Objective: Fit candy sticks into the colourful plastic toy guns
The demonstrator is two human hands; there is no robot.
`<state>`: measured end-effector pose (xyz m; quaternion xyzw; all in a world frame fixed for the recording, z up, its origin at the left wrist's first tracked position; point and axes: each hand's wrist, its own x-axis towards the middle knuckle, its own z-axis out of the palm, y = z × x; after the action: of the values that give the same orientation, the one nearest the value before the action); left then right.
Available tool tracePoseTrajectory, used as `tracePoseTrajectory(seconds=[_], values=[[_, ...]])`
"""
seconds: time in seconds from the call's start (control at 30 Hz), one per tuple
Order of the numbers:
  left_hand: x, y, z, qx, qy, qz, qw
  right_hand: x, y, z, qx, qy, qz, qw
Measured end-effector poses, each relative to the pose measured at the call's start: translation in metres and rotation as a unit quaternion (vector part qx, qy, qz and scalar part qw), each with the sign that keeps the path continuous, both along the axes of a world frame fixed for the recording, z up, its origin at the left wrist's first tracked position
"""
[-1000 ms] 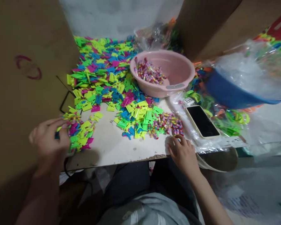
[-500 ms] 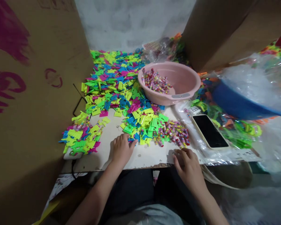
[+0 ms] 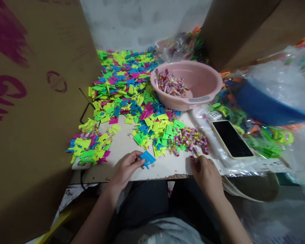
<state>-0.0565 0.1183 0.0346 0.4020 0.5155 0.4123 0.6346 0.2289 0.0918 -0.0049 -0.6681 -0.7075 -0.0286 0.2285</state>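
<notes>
Between the thumb and fingers of my left hand [image 3: 127, 166] is a flat blue plastic toy piece [image 3: 147, 158] with a ridged panel, held just above the table's front. My right hand [image 3: 206, 173] is closed in a pinch at the table edge; a small red tip [image 3: 191, 157] shows at its fingers, like the ends of the small candy-like tubes [image 3: 194, 139] piled just beyond. In front of both hands lies a heap of yellow, green, blue and pink plastic pieces [image 3: 162, 127]. A smaller mixed pile [image 3: 90, 145] of pieces and tubes sits to the left.
Behind the heap stands a pink basin [image 3: 203, 81] partly filled with tubes. A phone [image 3: 232, 139] lies on clear plastic bags at the right, near a blue basin [image 3: 266, 105]. A tall cardboard box [image 3: 40, 135] walls off the left side. More pieces [image 3: 127, 67] cover the back.
My left hand has drawn back from the heap and now holds the blue piece. The right hand's fingers have closed by the tubes, with a red tip showing. The view has shifted slightly.
</notes>
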Motion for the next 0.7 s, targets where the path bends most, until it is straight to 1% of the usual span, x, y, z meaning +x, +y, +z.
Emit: tracePoseTrajectory(seconds=[0.07, 0.13, 0.2, 0.27, 0.33, 0.4, 0.47, 0.53, 0.63, 0.67, 0.7], values=[[0.005, -0.007, 0.004, -0.06, -0.083, 0.025, 0.994, -0.002, 0.003, -0.001, 0.008, 0.005, -0.003, 1.0], [0.011, -0.013, 0.005, -0.107, -0.131, 0.053, 0.984, -0.003, 0.003, 0.0, 0.005, 0.003, 0.001, 1.0], [0.017, -0.016, 0.005, -0.15, -0.168, 0.071, 0.972, -0.004, 0.001, 0.002, -0.019, 0.002, 0.01, 1.0], [0.023, -0.019, 0.006, -0.196, -0.207, 0.078, 0.956, -0.004, -0.001, 0.006, -0.048, 0.021, 0.017, 0.998], [0.029, -0.022, 0.008, -0.225, -0.228, 0.067, 0.945, -0.003, -0.004, 0.01, -0.061, 0.082, 0.024, 0.994], [0.035, -0.024, 0.011, -0.221, -0.219, 0.052, 0.949, -0.006, -0.009, 0.016, -0.065, 0.173, 0.024, 0.982], [0.041, -0.027, 0.013, -0.199, -0.195, 0.042, 0.96, -0.014, -0.015, 0.022, -0.069, 0.263, 0.025, 0.962], [0.047, -0.03, 0.013, -0.175, -0.172, 0.031, 0.969, -0.028, -0.023, 0.029, -0.093, 0.343, 0.049, 0.933], [0.054, -0.033, 0.013, -0.141, -0.134, 0.007, 0.981, -0.052, -0.035, 0.037, -0.153, 0.45, 0.118, 0.872], [0.055, -0.033, 0.013, -0.128, -0.121, 0.004, 0.984, -0.059, -0.038, 0.038, -0.162, 0.477, 0.132, 0.854], [0.056, -0.034, 0.013, -0.115, -0.107, 0.003, 0.988, -0.064, -0.04, 0.039, -0.162, 0.496, 0.14, 0.842]])
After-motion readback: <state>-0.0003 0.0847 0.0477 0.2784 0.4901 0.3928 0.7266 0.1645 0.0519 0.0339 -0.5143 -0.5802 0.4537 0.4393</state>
